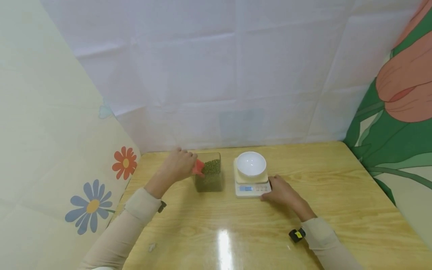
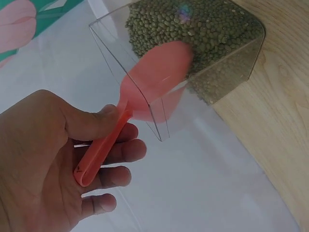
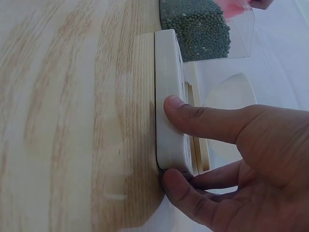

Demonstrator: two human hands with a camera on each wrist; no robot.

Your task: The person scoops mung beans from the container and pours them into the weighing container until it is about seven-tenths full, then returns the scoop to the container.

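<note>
My left hand [image 1: 179, 164] pinches the handle of a red plastic scoop [image 2: 154, 75] between thumb and fingers. The scoop's head dips over the rim of a clear box [image 1: 206, 186], against the green mung beans [image 2: 203, 29] inside. To the right of the box stands a white kitchen scale [image 1: 240, 192] with a lit display. A white bowl [image 1: 251, 164] rests on its cream platform. With thumb on the front edge and fingers around the corner, my right hand [image 1: 282, 192] grips the scale; the right wrist view shows the thumb [image 3: 181, 108] on the white casing.
Everything stands on a wood-grain table [image 1: 270, 232], with a pale cloth [image 1: 189, 75] hanging behind its back edge. Flower-printed panels flank both sides. A small whitish bit [image 1: 152, 247] lies near the front left of the table.
</note>
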